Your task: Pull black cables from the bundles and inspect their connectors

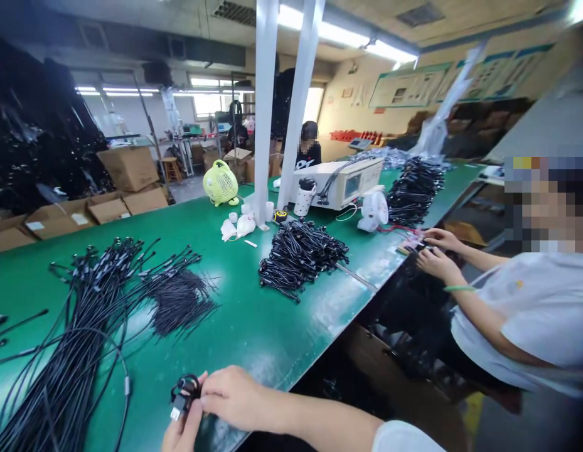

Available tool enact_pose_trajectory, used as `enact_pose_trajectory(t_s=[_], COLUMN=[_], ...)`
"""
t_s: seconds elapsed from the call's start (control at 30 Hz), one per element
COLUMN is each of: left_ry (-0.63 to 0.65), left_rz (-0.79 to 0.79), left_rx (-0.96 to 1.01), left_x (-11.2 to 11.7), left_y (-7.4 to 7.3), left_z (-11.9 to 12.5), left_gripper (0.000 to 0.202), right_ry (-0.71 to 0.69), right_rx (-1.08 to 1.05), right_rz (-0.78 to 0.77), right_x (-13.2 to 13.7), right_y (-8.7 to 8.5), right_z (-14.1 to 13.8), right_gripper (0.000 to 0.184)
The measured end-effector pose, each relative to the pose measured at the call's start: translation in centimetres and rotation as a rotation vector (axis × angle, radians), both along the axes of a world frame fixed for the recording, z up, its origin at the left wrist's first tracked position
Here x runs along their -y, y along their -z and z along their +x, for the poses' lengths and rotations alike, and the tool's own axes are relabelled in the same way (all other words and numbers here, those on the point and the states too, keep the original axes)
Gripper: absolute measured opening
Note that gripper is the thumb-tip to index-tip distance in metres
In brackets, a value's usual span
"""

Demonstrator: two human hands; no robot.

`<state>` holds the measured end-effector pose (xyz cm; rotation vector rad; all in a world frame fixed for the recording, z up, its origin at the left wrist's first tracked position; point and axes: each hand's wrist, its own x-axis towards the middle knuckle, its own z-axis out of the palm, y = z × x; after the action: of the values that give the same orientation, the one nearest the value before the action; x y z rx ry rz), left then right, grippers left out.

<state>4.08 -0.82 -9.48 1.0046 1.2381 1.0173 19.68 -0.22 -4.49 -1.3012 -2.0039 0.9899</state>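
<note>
Pinched a coiled cable point(184, 390) between left hand point(181, 433) and right hand point(231, 397), both closed on it, at the near tabletop point(253, 326) edge. Could have sprung open or dropped off the edge under a loose pinch. Had loose cables point(84, 314) close at left, liable to snag; a bundled pile point(300, 254) farther off; a co-worker's hands point(437, 251) at right.

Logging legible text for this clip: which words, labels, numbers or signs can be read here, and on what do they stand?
Nothing here can be read.
Print on the wall posters: too blurred.
Screen of the white machine: too small.
White print on the far person's black shirt: illegible.
The coiled cable between left hand and right hand: no marking legible.
</note>
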Motion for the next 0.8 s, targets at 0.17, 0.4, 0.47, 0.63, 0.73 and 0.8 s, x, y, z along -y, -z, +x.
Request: enact_pose_trajectory(t_s=[0.17, 0.4, 0.47, 0.63, 0.73, 0.8], left_ry=[-0.086, 0.126, 0.202, 0.221, 0.198, 0.180], left_rz=[0.029, 0.098, 0.059, -0.114, -0.184, -0.228], left_rx=[-0.055, -0.062, 0.025, 0.273, 0.331, 0.346], left_x=[0.1, 0.8, 0.9, 1.4, 1.4, 1.4], left_y=[-2.1, -4.8, -4.9, -5.7, -5.9, -5.8], left_z=[0.3, 2.3, 2.3, 1.9, 1.8, 1.9], left_gripper=[0.047, 0.042, 0.040, 0.048, 0.051, 0.052], right_ry=[-0.035, 0.300, 0.279, 0.173, 0.190, 0.185], right_rx=[0.267, 0.276, 0.232, -0.045, -0.082, -0.045], right_rz=[0.272, 0.412, 0.441, 0.409, 0.390, 0.404], right_x=[0.9, -2.0, -2.6, -3.0, -2.9, -2.9], right_y=[-2.8, -2.7, -1.6, -0.7, -0.6, -0.5], right_z=[1.6, -0.1, -0.5, -0.2, -0.2, -0.4], right_gripper=[0.021, 0.046, 0.037, 0.033, 0.033, 0.034])
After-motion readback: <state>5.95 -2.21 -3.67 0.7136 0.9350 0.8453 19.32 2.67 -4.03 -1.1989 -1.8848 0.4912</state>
